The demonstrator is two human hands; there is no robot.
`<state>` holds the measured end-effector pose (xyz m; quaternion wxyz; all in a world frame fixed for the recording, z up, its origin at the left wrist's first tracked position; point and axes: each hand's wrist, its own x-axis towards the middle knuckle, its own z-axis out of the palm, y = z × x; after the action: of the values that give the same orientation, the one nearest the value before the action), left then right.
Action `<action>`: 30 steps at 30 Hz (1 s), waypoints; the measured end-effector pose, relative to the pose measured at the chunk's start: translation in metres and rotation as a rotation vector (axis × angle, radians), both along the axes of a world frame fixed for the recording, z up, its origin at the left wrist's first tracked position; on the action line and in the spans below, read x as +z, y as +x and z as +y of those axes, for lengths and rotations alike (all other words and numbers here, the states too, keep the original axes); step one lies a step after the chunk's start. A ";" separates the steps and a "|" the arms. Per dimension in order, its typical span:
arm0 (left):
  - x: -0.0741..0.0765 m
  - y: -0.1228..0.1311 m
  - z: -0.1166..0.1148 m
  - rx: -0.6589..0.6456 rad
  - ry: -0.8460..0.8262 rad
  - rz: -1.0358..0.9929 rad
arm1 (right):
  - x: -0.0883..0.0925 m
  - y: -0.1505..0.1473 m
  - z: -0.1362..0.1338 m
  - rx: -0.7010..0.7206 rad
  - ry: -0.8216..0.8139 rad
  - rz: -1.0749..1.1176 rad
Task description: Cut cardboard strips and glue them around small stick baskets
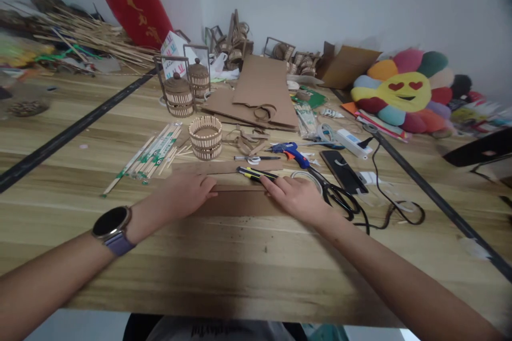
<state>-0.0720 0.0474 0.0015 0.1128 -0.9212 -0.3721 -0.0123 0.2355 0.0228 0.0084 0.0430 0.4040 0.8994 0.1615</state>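
Note:
My left hand (pixel 184 193), with a watch on its wrist, lies flat with fingers stretched out on the left end of a brown cardboard strip (pixel 240 203) on the wooden table (pixel 224 266). My right hand (pixel 296 196) rests palm down on the strip's right end, fingers extended toward a yellow-and-black utility knife (pixel 256 173) that lies just beyond its fingertips. Neither hand grips anything. A roll of clear tape (pixel 310 177) sits right behind my right hand.
Black scissors (pixel 338 194), a blue glue gun (pixel 291 152), a black phone (pixel 342 170) and a power strip (pixel 352 142) lie to the right. A small stick basket (pixel 205 137), wrapped chopsticks (pixel 154 154), cardboard sheets (pixel 260 93) and a flower cushion (pixel 404 93) lie farther back.

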 end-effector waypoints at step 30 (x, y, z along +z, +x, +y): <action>-0.023 -0.039 -0.049 -0.313 0.239 -0.140 | -0.008 0.039 -0.057 0.177 -0.012 0.345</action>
<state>-0.1114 -0.0015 -0.0216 0.1920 -0.9448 -0.2272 -0.1376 0.2741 -0.0344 0.0005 -0.1237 0.3445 0.9265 0.0877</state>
